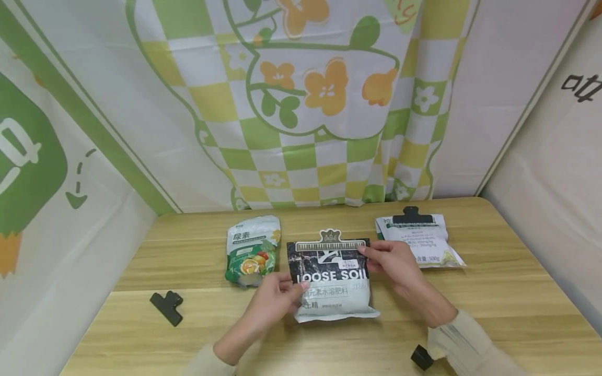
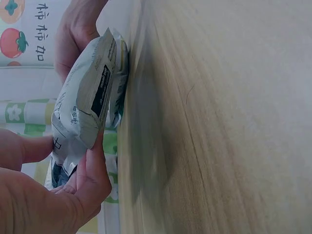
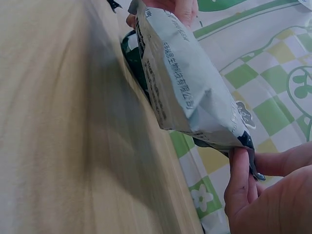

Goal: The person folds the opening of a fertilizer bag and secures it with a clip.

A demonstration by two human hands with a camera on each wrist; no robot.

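Observation:
Both hands hold a black-and-white bag lettered LOOSE SOIL (image 1: 331,292), its top edge closed by a wide clip (image 1: 332,241) with a pale outline. My left hand (image 1: 273,303) grips the bag's lower left side, thumb on the front and fingers behind. At the upper right corner, next to the clip's end, my right hand (image 1: 392,263) pinches the edge. Both wrist views show the bag (image 2: 85,100) raised off the wooden table, with a shadow below it. In the right wrist view the right hand's thumb and fingers (image 3: 239,180) squeeze the bag's corner.
A green-and-white bag with fruit pictures (image 1: 253,250) lies behind on the left. On the right, a white bag (image 1: 430,243) wears a black clip (image 1: 412,215). One loose black clip (image 1: 166,307) rests at left; a small black object (image 1: 421,357) sits by the right sleeve.

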